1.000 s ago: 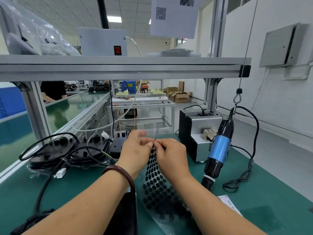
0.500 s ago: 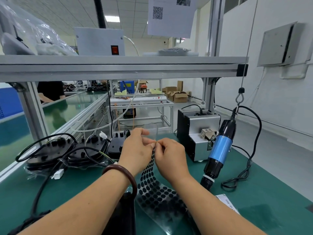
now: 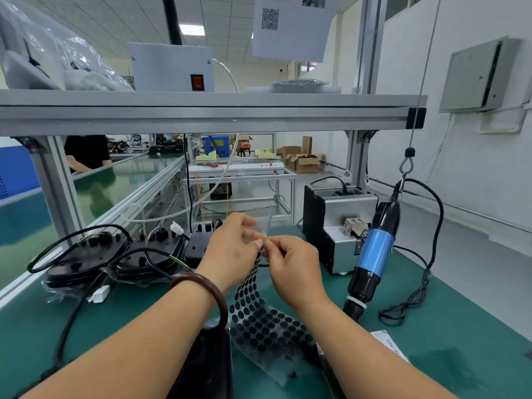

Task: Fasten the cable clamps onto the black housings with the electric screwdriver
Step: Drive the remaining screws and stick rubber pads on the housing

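Found the black housings [image 3: 86, 254] heaped well left of the dotted sheet [image 3: 259, 318], under looped cables. Made out no cable clamp on any, so judged the fastening not yet begun on these.

Saw the left hand [image 3: 230, 249] pinching the sheet's clear top edge between thumb and forefinger. Saw the right hand [image 3: 293, 266] pinching at that same edge, fingertips nearly meeting the left's. Could not tell whether on film or on a single dot.

Noted the electric screwdriver [image 3: 371, 254] hanging untouched well right of the sheet, tip down. Judged all the screwing left to do.

Read nothing but a QR code on the hanging paper [image 3: 288, 27] high above the sheet. Failed to decipher the print on the paper slip [image 3: 388, 344] right of the sheet's lower end. Spotted no brand on the screwdriver.
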{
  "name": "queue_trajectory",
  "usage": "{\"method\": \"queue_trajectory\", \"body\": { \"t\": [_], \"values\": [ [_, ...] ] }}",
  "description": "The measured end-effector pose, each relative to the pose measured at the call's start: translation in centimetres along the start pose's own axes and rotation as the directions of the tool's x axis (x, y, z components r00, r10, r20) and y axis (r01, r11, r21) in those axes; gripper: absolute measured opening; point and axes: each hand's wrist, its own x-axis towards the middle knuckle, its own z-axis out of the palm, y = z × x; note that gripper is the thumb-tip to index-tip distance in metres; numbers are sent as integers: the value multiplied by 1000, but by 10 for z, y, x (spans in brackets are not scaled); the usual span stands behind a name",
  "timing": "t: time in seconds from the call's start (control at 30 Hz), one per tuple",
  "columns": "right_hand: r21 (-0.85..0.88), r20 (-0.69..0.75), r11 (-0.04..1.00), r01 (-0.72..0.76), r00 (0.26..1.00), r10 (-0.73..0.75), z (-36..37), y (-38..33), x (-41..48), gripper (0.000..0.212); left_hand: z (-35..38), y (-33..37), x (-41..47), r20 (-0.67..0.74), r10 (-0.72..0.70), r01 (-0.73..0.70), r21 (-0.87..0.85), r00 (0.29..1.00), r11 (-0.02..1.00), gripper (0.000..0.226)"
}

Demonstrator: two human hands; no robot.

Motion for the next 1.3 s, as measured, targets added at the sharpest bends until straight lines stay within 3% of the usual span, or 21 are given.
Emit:
{"method": "queue_trajectory", "body": {
  "t": [0.13, 0.37, 0.47, 0.6, 0.8, 0.83, 0.9, 1.0, 1.1, 1.2, 1.3],
  "values": [
    [-9, 16, 1000, 10, 1000, -10, -2, 1, 0, 19, 2, 0, 1, 22, 73, -75, 110, 997, 991, 25],
    [-78, -11, 997, 16, 1000, -17, -1, 3, -1, 21, 6, 1, 0, 24, 75, -77, 124, 997, 989, 24],
    [12, -27, 998, -60, 998, 61, -1, 4, 0, 20, 6, 2, -1, 48, -17, 21, -85, 999, 996, 24],
    [174, -1, 967, -188, 982, 191, -1, 6, 2, 19, 2, 3, -2, 134, -153, 194, -391, 979, 900, 28],
    [345, 13, 894, -286, 954, 300, -2, 9, 4, 19, -5, -4, 8, 141, -331, 353, -536, 933, 767, 40],
    [354, 10, 888, -292, 951, 308, -3, 10, 4, 19, -6, -7, 9, 105, -362, 362, -516, 926, 776, 46],
    [348, 5, 889, -297, 949, 315, -4, 9, 5, 20, -8, -11, 11, -35, -371, 343, -307, 928, 888, 72],
    [281, -34, 909, -306, 944, 328, -3, 7, 4, 23, -11, -7, 10, -239, -167, 193, 90, 957, 977, 88],
    [203, -66, 934, -293, 948, 312, -1, 4, 4, 23, -6, 3, -3, -110, 46, -23, 197, 993, 980, 73],
    [86, -68, 969, -230, 969, 236, 2, -1, 3, 23, 5, 4, -15, 89, 19, -30, 121, 996, 992, 74],
    [2, -63, 987, -159, 985, 159, 3, -3, 2, 23, 9, 3, -17, 135, -19, 12, 52, 991, 999, 73]
  ]
}}
